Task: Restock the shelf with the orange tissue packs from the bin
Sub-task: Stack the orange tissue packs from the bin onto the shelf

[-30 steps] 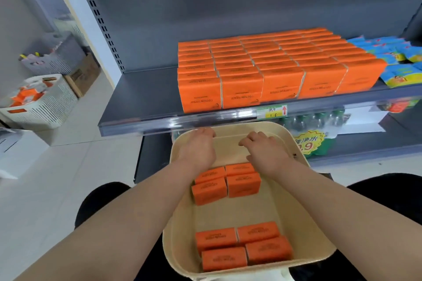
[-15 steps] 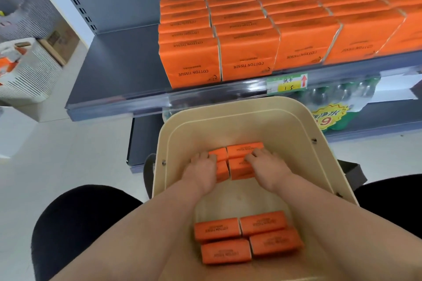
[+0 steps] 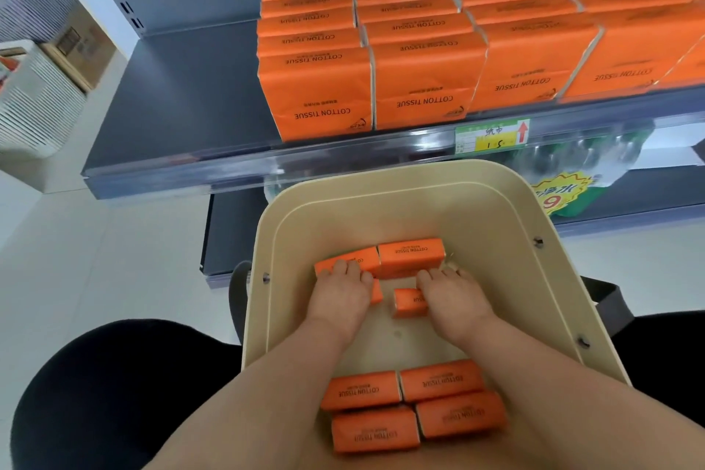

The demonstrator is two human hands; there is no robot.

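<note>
Extending both forearms, palms down, over four near packs in the bin. Gripping the far cluster mid-bin, with left hand curled over its left side and right hand over its right. Beyond, filling the shelf: stocked packs.

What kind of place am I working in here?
Most likely a shop aisle: a metal shelf stacked with orange cotton tissue packs, a price tag on its front rail, and bottled water with a promo sign below.
</note>
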